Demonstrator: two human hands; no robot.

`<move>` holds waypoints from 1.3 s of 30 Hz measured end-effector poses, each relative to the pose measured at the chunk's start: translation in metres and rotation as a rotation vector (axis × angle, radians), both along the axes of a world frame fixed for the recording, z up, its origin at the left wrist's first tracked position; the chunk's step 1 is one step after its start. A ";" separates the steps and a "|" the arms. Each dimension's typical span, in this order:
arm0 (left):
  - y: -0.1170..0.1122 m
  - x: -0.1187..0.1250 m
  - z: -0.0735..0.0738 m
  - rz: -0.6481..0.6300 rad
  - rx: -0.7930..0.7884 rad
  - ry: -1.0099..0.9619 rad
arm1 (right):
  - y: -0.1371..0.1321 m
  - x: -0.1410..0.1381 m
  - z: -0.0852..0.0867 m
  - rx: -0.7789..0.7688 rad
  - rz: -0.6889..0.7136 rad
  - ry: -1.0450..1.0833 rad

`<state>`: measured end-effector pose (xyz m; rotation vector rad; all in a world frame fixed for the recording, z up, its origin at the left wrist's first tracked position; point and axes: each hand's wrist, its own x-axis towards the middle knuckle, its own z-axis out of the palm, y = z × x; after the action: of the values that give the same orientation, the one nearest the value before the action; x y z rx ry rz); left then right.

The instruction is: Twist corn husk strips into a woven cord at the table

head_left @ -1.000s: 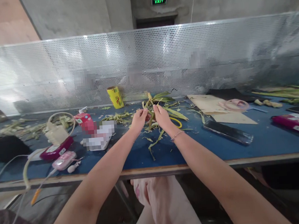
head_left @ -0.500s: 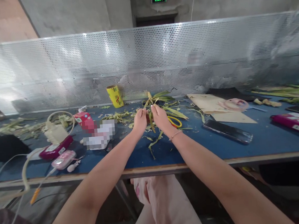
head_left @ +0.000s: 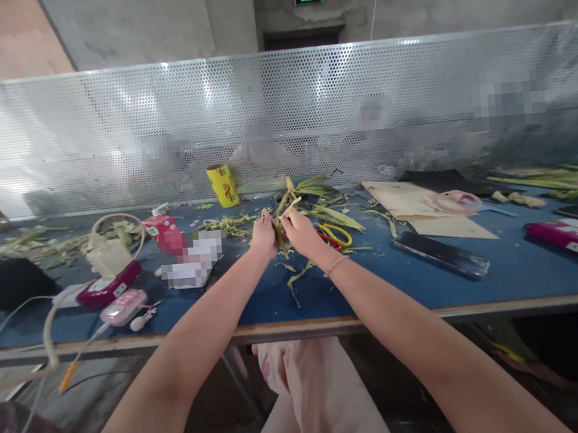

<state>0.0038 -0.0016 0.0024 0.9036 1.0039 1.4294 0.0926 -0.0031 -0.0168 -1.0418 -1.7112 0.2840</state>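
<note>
At the middle of the blue table, my left hand (head_left: 264, 237) is closed, its fingers wrapped round pale green leaf strips (head_left: 282, 242) that hang below it. Close beside it, my right hand (head_left: 299, 232) pinches a light yellowish leaf strip (head_left: 291, 207) whose end sticks up past the fingers. The fingertips partly hide where the strips meet. Scissors with yellow and red handles (head_left: 341, 236) lie just right of my right hand. Behind both hands is a bundle of long green leaves (head_left: 317, 186), with trimmed scraps (head_left: 229, 225) to the left.
A yellow roll (head_left: 223, 186) stands at the back. On the right are a phone (head_left: 441, 254), brown paper (head_left: 402, 201) and a purple device (head_left: 568, 238). A red box (head_left: 163, 233), another purple device (head_left: 108, 287) and cables are on the left. A perforated metal screen (head_left: 281, 110) closes off the back.
Both hands have shifted slightly left. My right hand has turned, and the light strip now sticks up from its fingers. The red part of the scissors handles has come into sight.
</note>
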 end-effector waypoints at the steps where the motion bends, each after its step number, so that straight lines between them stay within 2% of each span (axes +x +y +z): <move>1: 0.001 -0.001 -0.001 0.010 0.000 0.027 | 0.000 -0.001 0.000 0.004 -0.004 -0.001; 4: 0.007 -0.006 -0.003 0.083 0.116 0.224 | 0.001 -0.002 0.001 0.012 -0.023 0.037; 8: 0.010 -0.014 -0.002 0.223 0.510 0.624 | 0.004 0.002 0.003 -0.029 -0.038 0.137; 10: 0.009 -0.015 -0.001 0.237 0.557 0.711 | 0.007 0.004 0.002 -0.069 -0.051 0.186; 18: 0.004 -0.008 -0.004 0.225 0.620 0.787 | 0.017 0.005 -0.004 -0.172 0.068 0.459; 25: 0.017 -0.017 -0.007 0.389 0.504 0.663 | 0.018 0.001 -0.003 -0.171 0.115 0.397; 30: 0.025 -0.024 -0.007 0.464 0.412 0.664 | 0.018 -0.004 -0.006 -0.137 0.145 0.389; 33: 0.023 -0.023 -0.005 0.443 0.422 0.692 | 0.018 -0.003 -0.006 -0.152 0.148 0.433; 39: 0.010 -0.015 -0.001 0.332 0.555 0.812 | 0.012 0.003 0.000 -0.251 0.162 0.616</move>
<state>-0.0113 0.0081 0.0017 1.8894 1.4161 1.6886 0.0960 0.0089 -0.0164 -0.8705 -1.2145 0.8494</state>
